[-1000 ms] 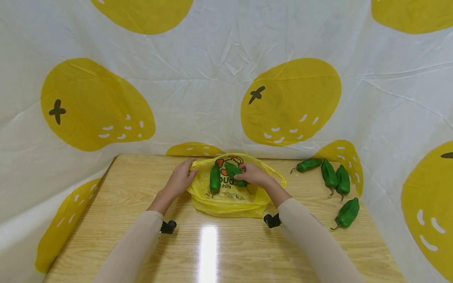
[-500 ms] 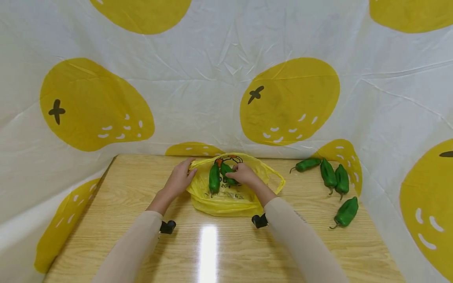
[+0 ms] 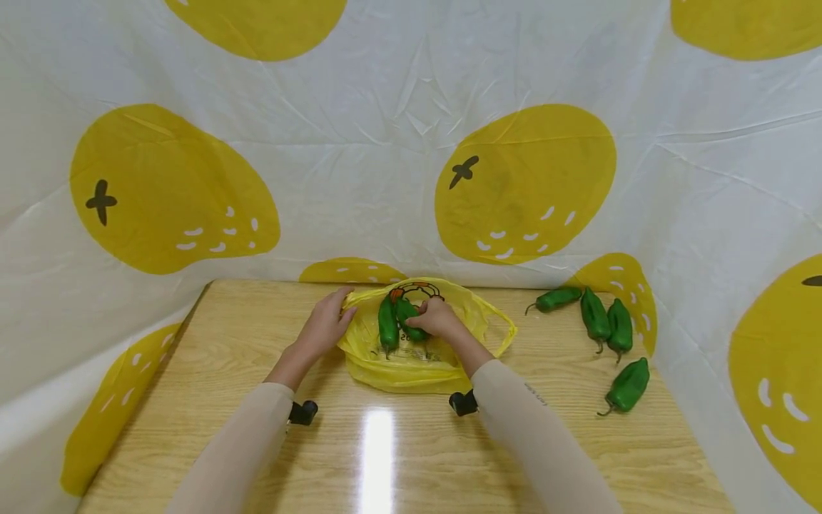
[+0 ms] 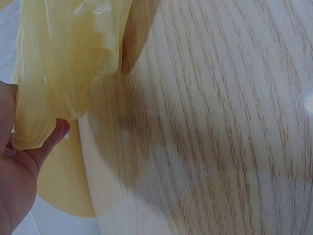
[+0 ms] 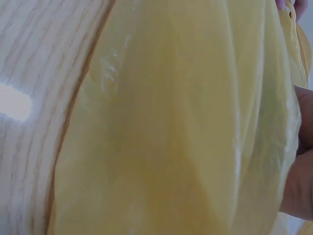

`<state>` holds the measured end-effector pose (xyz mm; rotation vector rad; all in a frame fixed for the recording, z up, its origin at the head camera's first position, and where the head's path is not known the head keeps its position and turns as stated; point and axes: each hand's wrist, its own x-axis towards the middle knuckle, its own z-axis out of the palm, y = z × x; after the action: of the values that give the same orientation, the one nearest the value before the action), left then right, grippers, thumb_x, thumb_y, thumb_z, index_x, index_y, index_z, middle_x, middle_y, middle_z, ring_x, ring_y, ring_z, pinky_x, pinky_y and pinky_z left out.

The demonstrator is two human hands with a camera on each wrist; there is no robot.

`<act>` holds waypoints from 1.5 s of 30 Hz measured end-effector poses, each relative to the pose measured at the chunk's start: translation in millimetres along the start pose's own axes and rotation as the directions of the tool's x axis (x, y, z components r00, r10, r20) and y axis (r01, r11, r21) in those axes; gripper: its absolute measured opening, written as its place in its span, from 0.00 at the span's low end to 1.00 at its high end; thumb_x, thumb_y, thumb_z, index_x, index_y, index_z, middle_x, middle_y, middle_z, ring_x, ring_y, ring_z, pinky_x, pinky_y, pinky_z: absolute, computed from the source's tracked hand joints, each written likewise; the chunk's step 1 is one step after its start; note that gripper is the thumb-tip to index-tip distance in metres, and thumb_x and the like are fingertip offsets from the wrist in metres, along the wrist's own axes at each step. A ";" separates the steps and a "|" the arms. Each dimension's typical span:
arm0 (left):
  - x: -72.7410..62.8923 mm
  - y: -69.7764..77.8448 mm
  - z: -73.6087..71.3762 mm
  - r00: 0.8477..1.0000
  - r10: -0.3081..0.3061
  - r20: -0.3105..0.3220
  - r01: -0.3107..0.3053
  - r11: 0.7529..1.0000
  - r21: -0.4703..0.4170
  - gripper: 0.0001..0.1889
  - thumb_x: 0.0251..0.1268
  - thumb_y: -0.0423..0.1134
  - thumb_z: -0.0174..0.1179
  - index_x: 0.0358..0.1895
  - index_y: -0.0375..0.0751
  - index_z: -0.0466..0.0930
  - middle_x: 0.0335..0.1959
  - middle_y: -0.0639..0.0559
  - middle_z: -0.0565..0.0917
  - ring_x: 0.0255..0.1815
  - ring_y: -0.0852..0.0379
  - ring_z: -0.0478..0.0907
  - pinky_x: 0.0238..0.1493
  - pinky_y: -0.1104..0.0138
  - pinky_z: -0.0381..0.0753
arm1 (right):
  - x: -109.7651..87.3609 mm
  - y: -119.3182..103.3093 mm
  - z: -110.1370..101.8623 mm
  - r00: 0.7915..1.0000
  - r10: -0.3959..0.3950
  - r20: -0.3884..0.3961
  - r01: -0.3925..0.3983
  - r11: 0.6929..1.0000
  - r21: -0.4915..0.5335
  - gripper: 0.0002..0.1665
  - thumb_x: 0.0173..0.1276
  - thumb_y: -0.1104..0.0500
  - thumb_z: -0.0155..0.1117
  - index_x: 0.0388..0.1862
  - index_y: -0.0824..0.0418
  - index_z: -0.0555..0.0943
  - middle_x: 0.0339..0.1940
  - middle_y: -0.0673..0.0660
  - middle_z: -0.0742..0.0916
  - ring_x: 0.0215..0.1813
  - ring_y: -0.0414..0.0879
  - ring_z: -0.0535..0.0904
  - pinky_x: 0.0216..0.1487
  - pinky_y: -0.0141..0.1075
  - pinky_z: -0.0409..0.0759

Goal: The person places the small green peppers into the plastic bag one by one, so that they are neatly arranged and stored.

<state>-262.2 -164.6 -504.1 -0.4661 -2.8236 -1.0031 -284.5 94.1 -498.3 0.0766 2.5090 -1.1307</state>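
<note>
A yellow plastic bag (image 3: 411,378) lies spread on the table with its mouth facing up and printing inside. My left hand (image 3: 324,321) pinches the bag's left rim, thumb on one side and fingers on the other; the left wrist view shows the yellow film (image 4: 63,58) in that grip. Inside the bag, my right hand (image 3: 439,318) holds a green pepper (image 3: 408,318), its fingers curled over the pepper's right side. Another green pepper (image 3: 388,325) lies in the bag just left of it. In the right wrist view the bag's side (image 5: 171,122) hides the fingers and pepper.
At the table's right lie more green peppers: one sideways at the back (image 3: 557,299), two side by side, of which one is the left pepper (image 3: 595,315), and one nearer the front (image 3: 628,386). A patterned cloth (image 3: 359,178) hangs along the back and sides. The wooden table (image 3: 379,457) reflects a light.
My right hand has moved left inside the bag with its pepper, bringing it against the other pepper. The left hand has stayed at the rim.
</note>
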 end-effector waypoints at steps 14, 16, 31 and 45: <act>-0.7 -1.1 0.6 1.000 -0.005 0.004 0.005 1.000 0.005 0.25 0.79 0.37 0.59 0.74 0.34 0.69 0.68 0.35 0.78 0.69 0.37 0.76 0.68 0.45 0.77 | -3.5 3.8 8.9 0.998 -0.052 -0.021 0.052 0.999 0.003 0.35 0.71 0.48 0.73 0.24 0.55 0.55 0.18 0.48 0.54 0.20 0.44 0.51 0.24 0.37 0.56; -0.7 -1.6 0.8 1.000 -0.003 0.003 0.003 1.000 0.005 0.25 0.79 0.37 0.59 0.74 0.34 0.69 0.68 0.35 0.78 0.69 0.37 0.76 0.67 0.45 0.78 | -4.2 4.6 9.8 0.998 -0.060 -0.031 0.060 0.998 -0.002 0.34 0.70 0.47 0.73 0.24 0.55 0.56 0.19 0.48 0.55 0.20 0.43 0.52 0.24 0.37 0.56; -0.8 -3.9 1.8 1.000 0.012 -0.007 -0.012 1.000 0.028 0.25 0.79 0.38 0.59 0.73 0.35 0.70 0.65 0.34 0.80 0.64 0.37 0.79 0.62 0.45 0.81 | -6.9 15.5 15.7 0.992 -0.112 -0.053 0.115 0.991 0.065 0.34 0.71 0.49 0.72 0.68 0.66 0.77 0.57 0.63 0.86 0.51 0.53 0.85 0.44 0.41 0.87; 1.7 -1.0 0.4 1.000 0.011 -0.004 -0.010 1.000 0.027 0.24 0.79 0.38 0.58 0.73 0.34 0.70 0.65 0.34 0.80 0.65 0.37 0.79 0.63 0.45 0.81 | -10.4 16.0 14.2 0.994 -0.104 -0.010 0.104 0.965 0.240 0.30 0.75 0.61 0.67 0.72 0.66 0.73 0.57 0.65 0.83 0.48 0.52 0.86 0.39 0.37 0.89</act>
<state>-264.1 -164.6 -504.7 -0.4750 -2.8246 -0.9611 -267.1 95.6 -514.3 0.0082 2.3857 -1.4722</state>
